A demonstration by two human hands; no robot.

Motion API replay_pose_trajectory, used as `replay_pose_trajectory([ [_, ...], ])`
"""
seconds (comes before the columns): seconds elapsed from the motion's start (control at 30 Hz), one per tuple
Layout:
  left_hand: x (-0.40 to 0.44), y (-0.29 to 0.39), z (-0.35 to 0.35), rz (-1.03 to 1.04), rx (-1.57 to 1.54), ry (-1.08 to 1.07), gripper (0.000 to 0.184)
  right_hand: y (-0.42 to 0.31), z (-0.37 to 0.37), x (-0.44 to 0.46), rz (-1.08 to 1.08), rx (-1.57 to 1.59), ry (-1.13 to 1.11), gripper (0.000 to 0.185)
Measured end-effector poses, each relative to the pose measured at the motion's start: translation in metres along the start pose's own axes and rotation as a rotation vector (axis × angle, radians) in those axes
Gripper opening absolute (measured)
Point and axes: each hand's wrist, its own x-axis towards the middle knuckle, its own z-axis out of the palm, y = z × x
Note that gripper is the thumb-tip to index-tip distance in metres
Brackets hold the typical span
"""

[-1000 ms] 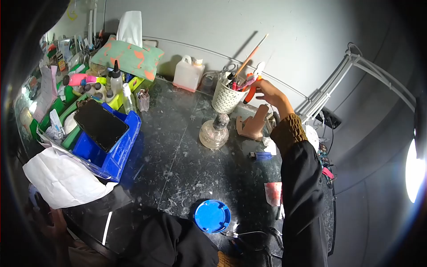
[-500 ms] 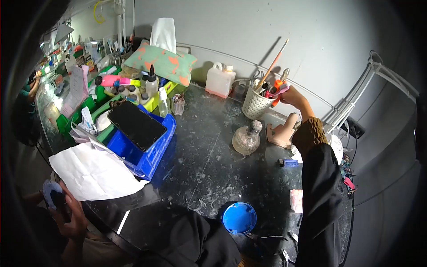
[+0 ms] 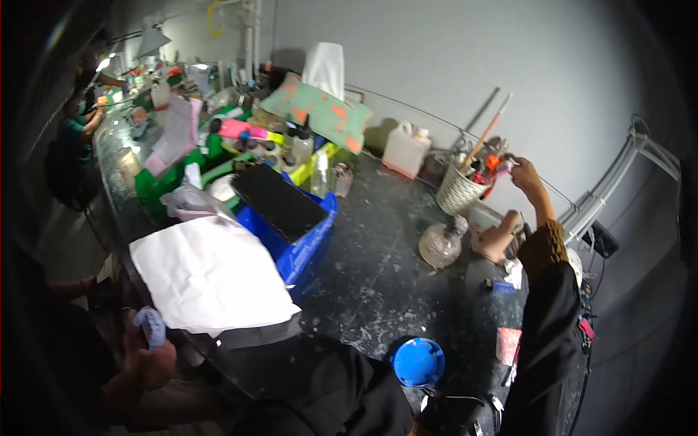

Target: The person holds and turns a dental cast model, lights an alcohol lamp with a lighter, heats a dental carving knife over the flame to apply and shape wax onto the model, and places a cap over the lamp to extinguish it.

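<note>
My right hand (image 3: 525,174) reaches to the upper right, beside a white perforated cup (image 3: 459,190) full of tools. Its fingers are pinched together at the cup's right rim, against a small pinkish and dark item (image 3: 504,166) that is too blurred to name. Orange-handled tools (image 3: 494,163) and a long brush (image 3: 488,131) stand in the cup. Below my forearm's reach are a glass bottle with a stopper (image 3: 440,245) and a beige stand-like piece (image 3: 496,240). My left sleeve (image 3: 327,389) lies along the bottom edge; the left hand is out of sight.
A blue bin (image 3: 309,247) carries a black tablet-like slab (image 3: 280,202). White paper (image 3: 211,276) lies at the left. Nearer are a blue round dish (image 3: 418,362) and a blue lighter-like item (image 3: 500,286). Another person's hand (image 3: 149,363) holds a pale lilac piece (image 3: 151,327).
The view has swung left, so everything sits further right. My right hand has drawn slightly back to the cup's right edge. The other person's hand has turned the pale piece.
</note>
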Motion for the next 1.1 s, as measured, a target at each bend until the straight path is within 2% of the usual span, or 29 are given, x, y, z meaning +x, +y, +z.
replay_pose_trajectory([
  [0.03,-0.001,0.0,0.001,0.011,-0.025,0.018,0.031,0.011,-0.008,0.009,-0.081,-0.147,0.104,0.037],
  [0.07,-0.002,0.0,0.001,0.02,-0.053,0.035,0.032,0.043,-0.013,0.028,-0.278,-0.171,0.322,0.035],
  [0.1,0.005,-0.001,-0.001,0.032,-0.077,0.05,0.033,0.048,-0.029,0.036,-0.296,-0.35,0.365,0.033],
  [0.13,-0.004,0.002,-0.003,0.048,-0.098,0.059,0.034,0.055,-0.04,0.04,-0.259,-0.342,0.434,0.031],
  [0.17,-0.005,0.001,-0.004,0.063,-0.121,0.075,0.035,0.073,-0.056,0.057,-0.157,-0.219,0.422,0.038],
  [0.2,-0.005,0.003,-0.005,0.077,-0.137,0.084,0.036,0.096,-0.063,0.073,-0.23,0.058,0.537,0.046],
  [0.23,-0.005,0.003,-0.006,0.097,-0.143,0.092,0.037,0.086,-0.07,0.058,-0.248,0.198,0.528,0.053],
  [0.3,-0.005,0.005,-0.007,0.147,-0.13,0.102,0.039,0.05,-0.074,0.029,-0.234,0.656,0.651,0.049],
  [0.33,-0.006,0.006,-0.004,0.165,-0.148,0.124,0.039,-0.009,-0.06,-0.013,-0.276,0.732,0.785,0.048],
  [0.37,-0.004,0.007,-0.005,0.178,-0.131,0.129,0.04,-0.038,-0.06,-0.036,-0.32,0.822,0.734,0.047],
  [0.43,-0.002,0.008,-0.003,0.208,-0.089,0.139,0.041,-0.115,-0.035,-0.108,-0.433,0.731,0.712,0.039],
  [0.47,-0.001,0.009,-0.002,0.226,-0.059,0.144,0.042,-0.163,-0.011,-0.154,-0.564,0.624,0.667,0.034],
  [0.53,0.0,0.01,-0.002,0.282,0.035,0.147,0.043,-0.239,0.029,-0.235,-0.679,0.572,0.337,0.026],
  [0.57,0.002,0.012,-0.001,0.313,0.096,0.148,0.044,-0.275,0.049,-0.279,-0.717,0.362,0.133,0.023],
  [0.6,0.004,0.013,0.002,0.336,0.141,0.168,0.044,-0.285,0.062,-0.308,-0.777,0.279,-0.175,0.026],
  [0.63,0.004,0.012,0.001,0.365,0.2,0.173,0.045,-0.294,0.075,-0.338,-0.813,0.191,-0.485,0.031],
  [0.7,0.005,0.008,0.0,0.437,0.319,0.178,0.046,-0.331,0.122,-0.402,-0.999,-0.279,-0.888,0.062],
  [0.73,0.005,0.005,-0.001,0.471,0.372,0.179,0.047,-0.333,0.143,-0.421,-1.02,-0.372,-0.918,0.059],
  [0.77,0.005,0.002,-0.002,0.511,0.424,0.179,0.047,-0.333,0.163,-0.433,-1.056,-0.374,-0.825,0.062],
  [0.9,0.002,-0.005,-0.001,0.613,0.544,0.188,0.05,-0.353,0.204,-0.412,-1.135,-0.706,-0.614,0.059],
  [0.93,-0.001,-0.005,0.001,0.628,0.556,0.185,0.05,-0.351,0.215,-0.407,-1.119,-0.68,-0.551,0.067],
  [1.03,-0.008,-0.002,0.005,0.63,0.566,0.16,0.052,-0.347,0.228,-0.403,-1.05,-0.709,-0.579,0.064],
  [1.1,-0.011,0.004,0.008,0.529,0.543,0.181,0.054,-0.343,0.232,-0.406,-1.042,-0.741,-0.624,0.063],
])
